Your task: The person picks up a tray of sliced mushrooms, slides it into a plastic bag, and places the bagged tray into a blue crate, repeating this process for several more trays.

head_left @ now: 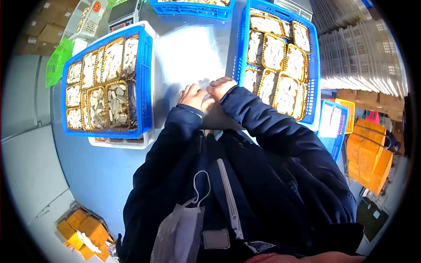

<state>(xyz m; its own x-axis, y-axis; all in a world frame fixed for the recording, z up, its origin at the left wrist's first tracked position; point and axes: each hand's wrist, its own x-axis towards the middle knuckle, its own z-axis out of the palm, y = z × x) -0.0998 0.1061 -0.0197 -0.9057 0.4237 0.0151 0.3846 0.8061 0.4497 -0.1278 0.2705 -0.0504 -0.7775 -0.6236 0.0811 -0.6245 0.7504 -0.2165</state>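
Note:
A stack of clear plastic bags (188, 55) lies flat on the metal table (169, 101) in front of me. My left hand (193, 97) is closed at the near edge of the stack, its fingers curled on the plastic. Close beside it, my right hand (220, 89) pinches the same edge, with the bag film between the hands. To the left, a blue crate (146, 83) holds several golden trays of pale sliced pieces, perhaps mushrooms. A second blue crate (240, 48) with similar filled trays (274, 51) stands to the right.
Another blue crate (193, 9) stands at the back, with a scale (124, 15) to its left. A white crate (149, 139) sits under the left blue one. Stacked white trays (359, 57) rise at the right. Orange boxes (368, 153) and brown cartons (83, 232) are on the floor.

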